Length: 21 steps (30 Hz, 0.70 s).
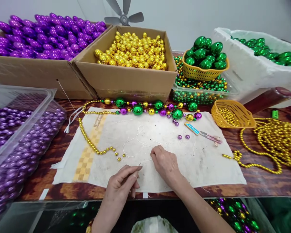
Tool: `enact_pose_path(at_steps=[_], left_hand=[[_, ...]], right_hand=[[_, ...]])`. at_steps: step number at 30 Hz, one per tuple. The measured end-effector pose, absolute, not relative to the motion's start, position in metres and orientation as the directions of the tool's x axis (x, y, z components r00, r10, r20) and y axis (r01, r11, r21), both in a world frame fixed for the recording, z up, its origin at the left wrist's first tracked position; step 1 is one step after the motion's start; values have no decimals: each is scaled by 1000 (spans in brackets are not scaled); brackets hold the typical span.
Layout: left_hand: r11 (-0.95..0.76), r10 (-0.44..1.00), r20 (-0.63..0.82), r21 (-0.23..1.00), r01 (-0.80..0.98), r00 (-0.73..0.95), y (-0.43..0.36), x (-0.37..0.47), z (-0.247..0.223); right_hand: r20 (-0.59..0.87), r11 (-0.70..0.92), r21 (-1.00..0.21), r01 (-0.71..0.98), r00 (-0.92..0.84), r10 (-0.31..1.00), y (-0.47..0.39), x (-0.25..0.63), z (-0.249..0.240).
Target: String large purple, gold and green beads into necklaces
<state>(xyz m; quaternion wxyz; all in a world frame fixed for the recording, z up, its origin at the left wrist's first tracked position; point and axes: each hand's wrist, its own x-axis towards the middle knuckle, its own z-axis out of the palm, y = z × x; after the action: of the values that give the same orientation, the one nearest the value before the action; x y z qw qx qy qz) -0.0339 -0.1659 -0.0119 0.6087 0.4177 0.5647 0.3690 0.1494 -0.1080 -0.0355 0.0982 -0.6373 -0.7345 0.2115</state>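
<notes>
Two narrow pinches: your left hand [122,184] held what looked like a needle [139,165], your right hand [166,163] white thread [148,160]. The visible thread was bare; beyond, across the far cloth [208,161], mixed beads [137,109] were already strung.

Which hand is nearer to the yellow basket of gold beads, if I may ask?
The right hand, over the cloth left of the basket; the left hand is farther left, at the cloth's near edge.
</notes>
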Motion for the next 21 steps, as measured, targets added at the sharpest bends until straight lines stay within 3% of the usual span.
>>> enact_pose_path(at_steps=[4,6,9,11,15,21], left_hand=[[408,913,-404,910,-72,66,-153,-26,-8],[432,902,-429,894,-118,52,-148,-19,-6],[452,892,-449,878,-156,54,-142,-9,-2],[457,889,-449,872,-174,87,-139,-2,1],[491,870,-458,841,-228,184,-138,9,5],[536,842,-486,800,-270,233,-142,18,18]], right_hand=[[-101,107,-517,849,-185,978,-109,156,-34],[-82,79,-630,773,-167,983,-111,160,-30],[-45,6,-865,501,-88,995,-118,168,-17],[-41,-22,-956,292,-58,997,-124,172,-6],[-94,-94,-996,10,-55,994,-135,174,13],[-177,-185,-966,-182,-59,982,-142,172,27]])
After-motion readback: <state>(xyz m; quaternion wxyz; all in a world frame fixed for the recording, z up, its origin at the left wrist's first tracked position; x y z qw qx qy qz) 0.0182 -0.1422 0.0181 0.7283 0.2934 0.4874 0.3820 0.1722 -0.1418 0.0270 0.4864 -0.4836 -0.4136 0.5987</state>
